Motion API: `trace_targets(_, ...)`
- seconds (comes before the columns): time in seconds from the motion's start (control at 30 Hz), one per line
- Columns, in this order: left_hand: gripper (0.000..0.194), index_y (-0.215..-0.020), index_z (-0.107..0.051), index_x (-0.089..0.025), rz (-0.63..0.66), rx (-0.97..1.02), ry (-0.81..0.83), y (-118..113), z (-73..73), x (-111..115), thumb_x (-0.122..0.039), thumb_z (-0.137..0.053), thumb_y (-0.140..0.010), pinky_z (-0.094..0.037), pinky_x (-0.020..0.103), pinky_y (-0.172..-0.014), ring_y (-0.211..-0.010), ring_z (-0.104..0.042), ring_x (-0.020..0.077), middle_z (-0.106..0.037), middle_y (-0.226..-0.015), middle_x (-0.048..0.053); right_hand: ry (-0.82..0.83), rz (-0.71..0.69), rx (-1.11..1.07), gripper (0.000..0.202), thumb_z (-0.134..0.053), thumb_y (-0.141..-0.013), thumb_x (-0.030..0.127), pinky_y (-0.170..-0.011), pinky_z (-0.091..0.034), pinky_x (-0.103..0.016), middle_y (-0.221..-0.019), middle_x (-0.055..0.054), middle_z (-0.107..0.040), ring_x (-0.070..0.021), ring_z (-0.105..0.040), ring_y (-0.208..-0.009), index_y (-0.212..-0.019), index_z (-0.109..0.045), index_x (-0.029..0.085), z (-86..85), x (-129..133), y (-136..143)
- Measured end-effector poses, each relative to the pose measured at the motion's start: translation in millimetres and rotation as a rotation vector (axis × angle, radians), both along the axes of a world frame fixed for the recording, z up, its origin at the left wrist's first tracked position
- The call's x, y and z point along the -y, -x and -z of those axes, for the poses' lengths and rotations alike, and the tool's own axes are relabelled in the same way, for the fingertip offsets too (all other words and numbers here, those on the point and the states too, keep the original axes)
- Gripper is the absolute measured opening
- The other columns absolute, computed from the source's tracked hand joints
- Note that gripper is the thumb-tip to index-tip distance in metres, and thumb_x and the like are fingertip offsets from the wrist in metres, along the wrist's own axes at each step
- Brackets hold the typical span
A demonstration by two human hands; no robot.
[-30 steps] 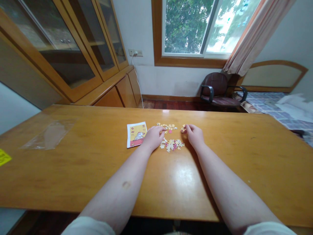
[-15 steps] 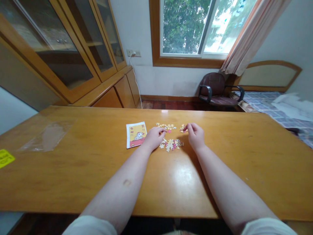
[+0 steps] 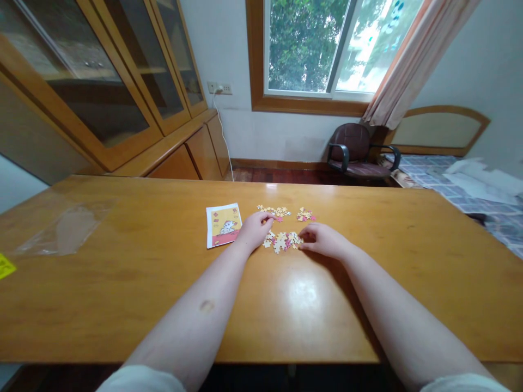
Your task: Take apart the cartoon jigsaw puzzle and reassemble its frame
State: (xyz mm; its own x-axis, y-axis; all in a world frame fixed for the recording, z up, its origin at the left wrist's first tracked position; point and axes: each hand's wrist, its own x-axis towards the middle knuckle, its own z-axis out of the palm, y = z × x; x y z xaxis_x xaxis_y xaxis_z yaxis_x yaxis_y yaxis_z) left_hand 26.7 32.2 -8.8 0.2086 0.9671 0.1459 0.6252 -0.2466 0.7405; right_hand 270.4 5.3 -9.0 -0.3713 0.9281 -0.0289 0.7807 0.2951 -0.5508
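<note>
Puzzle pieces lie in three groups: a near pile (image 3: 281,241), a far left group (image 3: 274,210) and a small far right group (image 3: 305,214). My left hand (image 3: 255,228) rests between the picture card and the near pile, its fingers pinched beside a pink piece (image 3: 279,219); whatever is between the fingertips is too small to make out. At the right edge of the near pile is my right hand (image 3: 322,239), thumb and fingers apart around the outermost pieces. The card (image 3: 223,224) shows a white animal on yellow and pink, and my left hand is close to its right edge.
A clear plastic bag (image 3: 73,228) lies on the left of the wooden table (image 3: 163,218), with a yellow label (image 3: 5,265) at the far left edge. Beyond the table are a glass-door cabinet (image 3: 151,147), an armchair (image 3: 351,149) and a bed (image 3: 425,171).
My right hand has moved from the small far right group down to the near pile, and its fingers have opened. My left hand has stayed almost in place. The view has shifted slightly.
</note>
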Motion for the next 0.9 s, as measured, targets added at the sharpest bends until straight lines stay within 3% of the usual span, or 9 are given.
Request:
trace_targets(0.33,0.027,-0.095,-0.072,-0.019,-0.007,0.046,0.041,-0.6,1.3,-1.1,-0.027,-0.049,-0.082,-0.048,0.029,-0.074,-0.078,-0.064,0.0177,-0.072,-0.09,0.004,-0.093,-0.067,0.061,0.013,-0.061,-0.079,0.029,-0.064,-0.043,-0.024,-0.077,-0.002,-0.067,-0.0139,-0.058,-0.068,-0.084,-0.07,0.02,1.4,-4.7,-2.2)
trace_targets(0.63,0.027,-0.095,-0.072,-0.019,-0.052,0.112,0.063,0.7,5.6,-3.2,-0.026,-0.051,-0.081,-0.049,0.028,-0.075,-0.074,-0.064,0.0168,-0.072,-0.086,0.004,-0.225,0.214,0.156,0.019,-0.056,-0.086,0.033,-0.067,-0.044,-0.027,-0.087,-0.006,-0.067,-0.0169,-0.06,-0.075,-0.089,-0.071,0.021,9.5,-18.6,-16.1)
trace_targets(0.73,0.027,-0.095,-0.072,-0.018,-0.065,0.135,0.067,0.8,4.8,-2.7,-0.025,-0.051,-0.081,-0.049,0.028,-0.077,-0.074,-0.064,0.0167,-0.072,-0.086,0.004,-0.291,0.12,0.093,0.021,-0.058,-0.086,0.036,-0.072,-0.046,-0.027,-0.09,-0.006,-0.067,-0.0172,-0.062,-0.08,-0.092,-0.071,0.021,4.0,-11.1,-11.4)
trace_targets(0.83,0.026,-0.095,-0.072,-0.018,-0.067,0.147,0.066,0.7,4.5,-2.4,-0.025,-0.051,-0.08,-0.049,0.028,-0.078,-0.075,-0.065,0.0167,-0.072,-0.087,0.004,-0.235,-0.075,0.057,0.02,-0.063,-0.082,0.039,-0.074,-0.047,-0.027,-0.087,-0.004,-0.068,-0.0168,-0.062,-0.081,-0.087,-0.072,0.022,-1.8,-2.6,-2.7)
trace_targets(0.9,0.027,-0.095,-0.072,-0.018,-0.063,0.151,0.068,0.5,4.3,-2.4,-0.025,-0.051,-0.081,-0.049,0.028,-0.077,-0.075,-0.065,0.0168,-0.073,-0.087,0.004,-0.184,-0.114,0.075,0.018,-0.065,-0.081,0.038,-0.073,-0.047,-0.027,-0.086,-0.004,-0.068,-0.0164,-0.063,-0.078,-0.085,-0.072,0.022,-3.0,0.4,2.9)
